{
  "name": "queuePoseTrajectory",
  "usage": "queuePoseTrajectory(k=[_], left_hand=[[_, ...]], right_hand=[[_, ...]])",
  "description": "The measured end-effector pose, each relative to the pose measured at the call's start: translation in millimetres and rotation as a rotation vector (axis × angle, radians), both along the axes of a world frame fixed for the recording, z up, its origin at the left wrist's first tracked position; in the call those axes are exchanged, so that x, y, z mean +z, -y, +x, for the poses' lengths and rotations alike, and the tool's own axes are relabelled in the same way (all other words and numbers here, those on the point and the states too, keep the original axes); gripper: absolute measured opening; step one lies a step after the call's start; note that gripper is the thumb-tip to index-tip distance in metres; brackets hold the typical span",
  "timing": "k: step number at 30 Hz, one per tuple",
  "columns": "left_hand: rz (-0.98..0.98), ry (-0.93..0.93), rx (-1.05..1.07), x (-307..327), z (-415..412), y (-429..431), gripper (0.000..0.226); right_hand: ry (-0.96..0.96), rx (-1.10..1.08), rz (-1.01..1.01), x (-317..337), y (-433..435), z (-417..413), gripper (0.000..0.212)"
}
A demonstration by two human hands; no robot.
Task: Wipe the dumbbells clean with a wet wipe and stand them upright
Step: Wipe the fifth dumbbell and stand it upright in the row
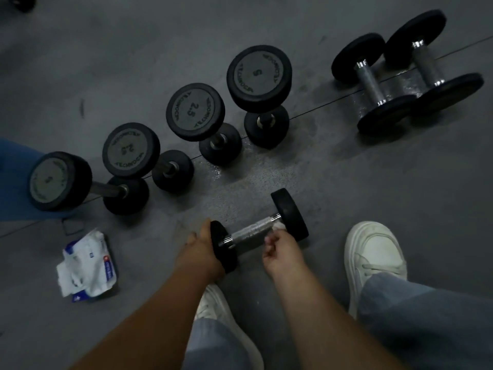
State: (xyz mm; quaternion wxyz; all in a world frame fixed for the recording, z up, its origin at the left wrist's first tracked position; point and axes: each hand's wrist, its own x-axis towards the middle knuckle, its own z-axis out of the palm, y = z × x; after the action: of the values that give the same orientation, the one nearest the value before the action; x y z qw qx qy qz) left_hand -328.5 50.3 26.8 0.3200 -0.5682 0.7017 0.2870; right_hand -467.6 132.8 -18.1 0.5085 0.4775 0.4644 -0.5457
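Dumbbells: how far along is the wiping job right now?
Done, apparently: four upright dumbbells in a row. In hand: the near dumbbell, left hand gripping one head, right hand holding a wipe at the handle. Left: stand it up, then the two side-lying dumbbells at far right.

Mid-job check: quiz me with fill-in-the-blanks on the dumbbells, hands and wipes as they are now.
1. The upright dumbbells in the row number ____.
2. The left hand grips one head of the held dumbbell while the right hand holds a white ____ at its handle.
3. At far right, ____ lying dumbbells rest side by side.
4. The wipe pack lies on the floor to the ____ of the left hand.
Missing: four; wipe; two; left.
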Motion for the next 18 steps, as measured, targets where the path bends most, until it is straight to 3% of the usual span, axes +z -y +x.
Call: queuePoseTrajectory(k=[3,6,11,16,18], left_hand=[[0.003,-0.067,0.143,-1,-2,-8,0.124],[0.006,-0.057,0.112,0,1,-5,0.127],[0.02,-0.075,0.096,1,2,-3,0.124],[0.037,-0.072,0.072,-2,3,2,0.119],[0.057,-0.047,0.057,-4,3,6,0.123]], right_hand=[[-0.022,-0.031,-0.042,4,4,5,0.032],[-0.023,-0.034,-0.118,17,15,6,0.037],[-0.022,0.058,-0.019,8,35,-2,0.047],[-0.137,0.057,-0.03,-2,8,14,0.015],[-0.163,0.081,-0.045,-11,0,22,0.035]])
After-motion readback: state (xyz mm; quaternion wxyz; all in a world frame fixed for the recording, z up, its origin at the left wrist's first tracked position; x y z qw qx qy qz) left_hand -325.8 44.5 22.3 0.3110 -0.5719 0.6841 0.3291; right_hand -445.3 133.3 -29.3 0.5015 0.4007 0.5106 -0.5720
